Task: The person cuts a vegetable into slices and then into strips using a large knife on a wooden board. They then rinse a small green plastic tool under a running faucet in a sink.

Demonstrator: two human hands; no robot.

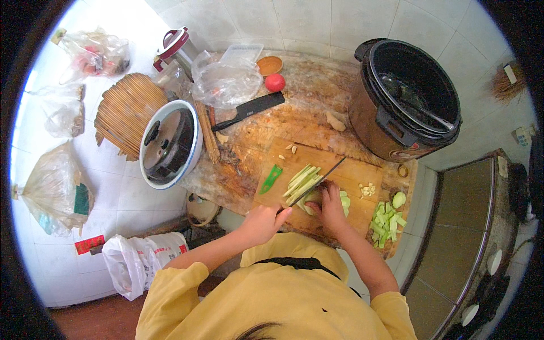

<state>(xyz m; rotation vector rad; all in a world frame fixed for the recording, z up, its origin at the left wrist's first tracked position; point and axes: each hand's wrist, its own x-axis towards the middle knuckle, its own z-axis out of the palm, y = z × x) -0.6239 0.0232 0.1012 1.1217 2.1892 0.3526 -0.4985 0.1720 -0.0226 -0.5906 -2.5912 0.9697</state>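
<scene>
My left hand (262, 224) is closed round the handle of a knife (333, 170), its dark blade slanting away to the right over a wooden cutting board (357, 170). Curled fingers of my right hand (331, 203) press on a pale green vegetable (310, 204) beside the blade, and partly hide it. Left of the blade lie cut pale green strips (303, 182). More pale slices (345, 203) show to the right of my right hand. A green peeler (271, 179), garlic cloves (292, 148) and chopped garlic (368, 190) rest on the board.
Green peelings (387, 222) lie at the right edge. Beyond stand a large black cooker pot (377, 96), ginger (335, 121), a black cleaver (255, 109) and a tomato (275, 83). A white basin (196, 136) holding a lid, and a plastic bag (226, 79), are at the left.
</scene>
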